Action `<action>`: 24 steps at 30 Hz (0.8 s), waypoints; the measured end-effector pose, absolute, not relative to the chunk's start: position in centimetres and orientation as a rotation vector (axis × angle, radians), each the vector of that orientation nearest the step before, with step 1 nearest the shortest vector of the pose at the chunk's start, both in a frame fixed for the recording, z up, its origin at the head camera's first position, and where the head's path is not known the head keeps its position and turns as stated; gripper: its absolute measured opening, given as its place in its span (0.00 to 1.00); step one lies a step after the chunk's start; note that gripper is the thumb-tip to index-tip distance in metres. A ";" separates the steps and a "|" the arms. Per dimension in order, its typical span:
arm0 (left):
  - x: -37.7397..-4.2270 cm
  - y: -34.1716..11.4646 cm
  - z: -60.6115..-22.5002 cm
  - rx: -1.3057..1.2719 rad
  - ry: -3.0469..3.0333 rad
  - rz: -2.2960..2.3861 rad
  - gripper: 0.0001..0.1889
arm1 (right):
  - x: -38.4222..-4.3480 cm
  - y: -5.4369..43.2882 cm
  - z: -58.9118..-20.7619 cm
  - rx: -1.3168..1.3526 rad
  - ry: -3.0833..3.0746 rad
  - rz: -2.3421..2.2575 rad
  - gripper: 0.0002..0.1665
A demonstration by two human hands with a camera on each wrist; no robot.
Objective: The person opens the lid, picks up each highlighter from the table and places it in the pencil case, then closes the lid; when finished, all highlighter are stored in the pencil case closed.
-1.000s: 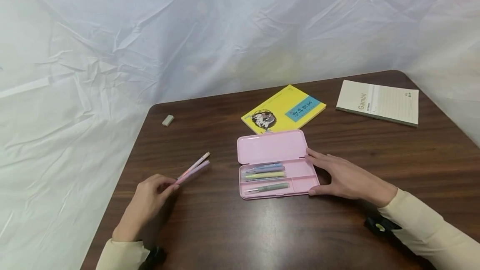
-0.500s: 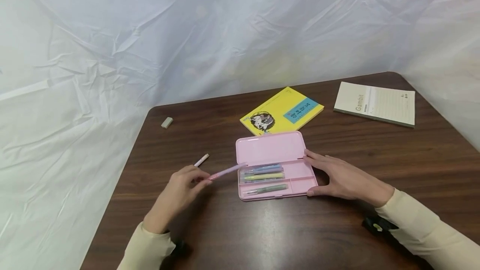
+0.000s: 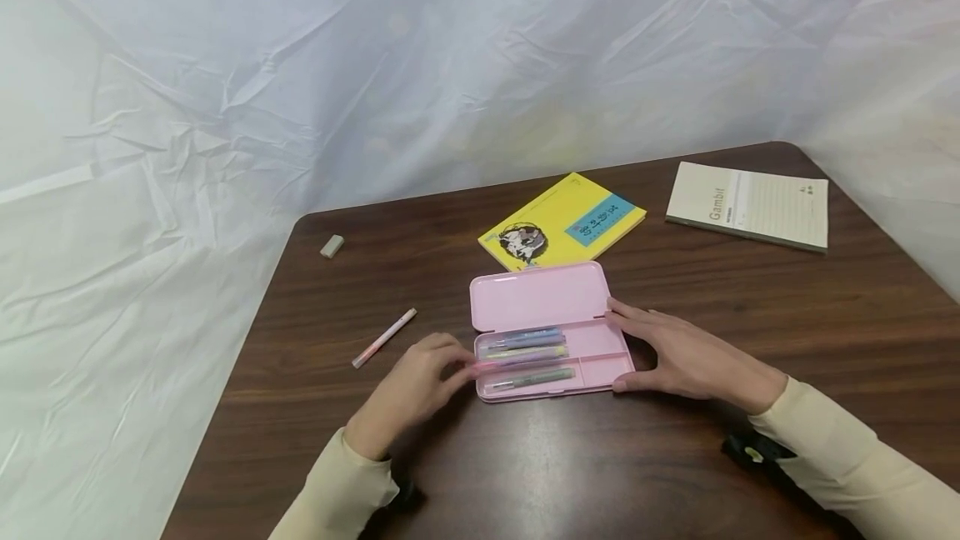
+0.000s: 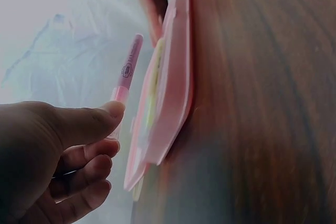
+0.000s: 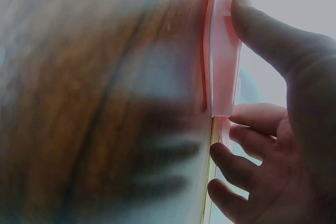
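A pink pencil case [image 3: 540, 297] lies with its lid raised on the dark table. Blue, yellow and green pens [image 3: 534, 377] lie in its left compartments. My left hand [image 3: 416, 390] pinches a purple marker with a pink end [image 4: 130, 64] between thumb and fingers. In the head view this marker overlaps the tray's left part; the left wrist view shows it just above the case. At the case's right end, my right hand [image 3: 686, 357] holds it with the thumb at the front corner and fingers near the hinge. A pale pen with a pink end [image 3: 384, 338] lies left of the case.
A yellow booklet [image 3: 562, 219] lies behind the lid, and a cream notebook [image 3: 750, 205] at the back right. A small eraser [image 3: 332, 246] is at the back left. A white sheet [image 3: 450, 65] hangs behind the table.
My left hand has moved right with the purple marker, from beside the pale pen to over the pencil case. The pale pen stays on the table. My right hand keeps its place.
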State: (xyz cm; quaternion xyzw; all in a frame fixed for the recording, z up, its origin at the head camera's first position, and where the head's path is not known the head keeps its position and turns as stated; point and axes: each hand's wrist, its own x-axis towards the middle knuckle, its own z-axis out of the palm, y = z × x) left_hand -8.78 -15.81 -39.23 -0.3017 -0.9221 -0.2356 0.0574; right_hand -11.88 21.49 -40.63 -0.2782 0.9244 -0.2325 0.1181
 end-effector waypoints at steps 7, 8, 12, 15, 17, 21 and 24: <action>-8.7 -14.8 -40.1 -0.950 -2.835 -0.627 0.07 | -11.8 21.5 -40.5 -0.824 2.707 -0.683 0.59; -8.7 -14.8 -40.2 -0.954 -2.839 -0.617 0.07 | -11.9 21.5 -40.5 -0.822 2.705 -0.684 0.59; -8.6 -14.5 -40.5 -0.972 -2.837 -0.611 0.07 | -12.0 21.4 -40.6 -0.810 2.697 -0.682 0.59; -8.6 -14.3 -40.6 -0.984 -2.827 -0.614 0.06 | -12.0 21.4 -40.7 -0.804 2.695 -0.677 0.59; -8.6 -14.2 -40.7 -0.991 -2.818 -0.617 0.06 | -12.1 21.4 -40.7 -0.801 2.695 -0.673 0.60; -8.7 -14.2 -40.9 -0.994 -2.797 -0.607 0.06 | -12.1 21.5 -40.7 -0.801 2.696 -0.673 0.60; -8.7 -14.1 -41.0 -0.995 -2.775 -0.585 0.06 | -12.1 21.5 -40.6 -0.804 2.696 -0.677 0.60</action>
